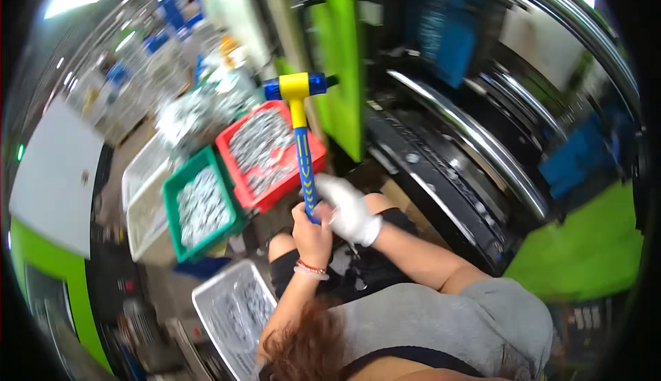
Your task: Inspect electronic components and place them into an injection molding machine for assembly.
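Note:
A mallet with a yellow and blue head and a blue handle with yellow marks stands upright in front of me, head up. My left hand, bare and with bracelets at the wrist, is closed around the lower end of the handle. My right hand, in a white glove, is right beside the handle just above the left one. Motion smears its fingers, so I cannot tell whether they grip the handle. Behind the mallet sits a red crate holding many small metallic-looking pieces.
A green crate of similar pieces stands left of the red one, with pale bins beside it. A white basket is near my left arm. Filled plastic bags lie behind. Machinery with shiny bars and a green panel rises at right.

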The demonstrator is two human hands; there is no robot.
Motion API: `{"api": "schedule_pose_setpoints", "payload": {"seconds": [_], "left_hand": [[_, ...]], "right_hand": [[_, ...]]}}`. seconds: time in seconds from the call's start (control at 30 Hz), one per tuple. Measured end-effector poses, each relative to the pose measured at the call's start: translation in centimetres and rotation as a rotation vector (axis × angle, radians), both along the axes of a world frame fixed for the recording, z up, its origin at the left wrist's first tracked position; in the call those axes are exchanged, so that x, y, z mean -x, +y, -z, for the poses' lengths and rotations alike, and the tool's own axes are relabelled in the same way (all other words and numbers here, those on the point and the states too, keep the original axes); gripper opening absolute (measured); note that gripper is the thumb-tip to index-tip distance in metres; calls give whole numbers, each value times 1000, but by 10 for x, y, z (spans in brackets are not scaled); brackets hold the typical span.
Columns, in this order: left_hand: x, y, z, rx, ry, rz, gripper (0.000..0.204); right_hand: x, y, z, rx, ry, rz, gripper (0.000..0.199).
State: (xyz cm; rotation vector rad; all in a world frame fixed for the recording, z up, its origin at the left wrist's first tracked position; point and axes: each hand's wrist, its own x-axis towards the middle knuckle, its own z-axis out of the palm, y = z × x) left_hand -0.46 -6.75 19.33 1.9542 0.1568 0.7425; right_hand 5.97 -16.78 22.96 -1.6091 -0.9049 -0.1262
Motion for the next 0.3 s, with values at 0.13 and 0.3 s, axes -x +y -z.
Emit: {"api": "schedule_pose_setpoints", "payload": {"seconds": [0.13,0.3], "left_hand": [[-21,-38,-24,-531,-226,461,71],[-30,-44,-46,-479,-43,648,84]], "right_hand": [[-5,-32,15,-380,177,259,20],[-59,-141,-26,-757,182,516,17]]}}
